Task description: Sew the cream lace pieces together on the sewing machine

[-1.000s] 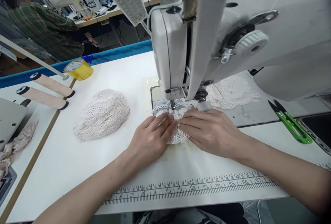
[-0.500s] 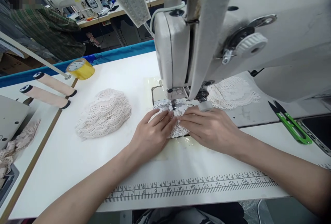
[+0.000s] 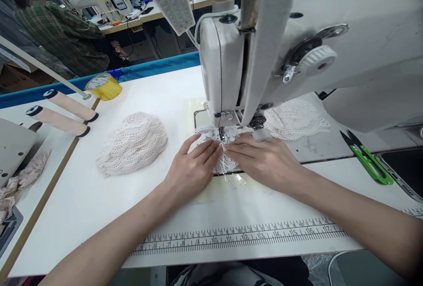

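Observation:
White lace (image 3: pixel 225 165) lies beneath the presser foot and needle (image 3: pixel 221 133) of a sewing machine (image 3: pixel 224 65). My left hand (image 3: pixel 194 162) comes in from the left, its fingers bunched at the tips and holding the lace down close to the needle. From the other side my right hand (image 3: pixel 264 158) grips it too, fingers together and pointing left. The fingertips nearly meet in front of the foot. Both thumbs are largely hidden. To the left sits a heap of lace (image 3: pixel 134 143); more lace (image 3: pixel 295 118) lies behind the needle on the right.
Green thread snips (image 3: pixel 372 162) and a phone (image 3: pixel 401 167) lie at the right. Two thread cones (image 3: pixel 59 120) and a yellow tape roll (image 3: pixel 103 87) are at the left. A printed ruler (image 3: pixel 238 237) runs along the front edge. Another person (image 3: pixel 59 39) is beyond the table.
The lace under the foot has shifted slightly away from me, and its folds lie differently. My right hand has moved a little left, nearer the left one. The view has shifted slightly.

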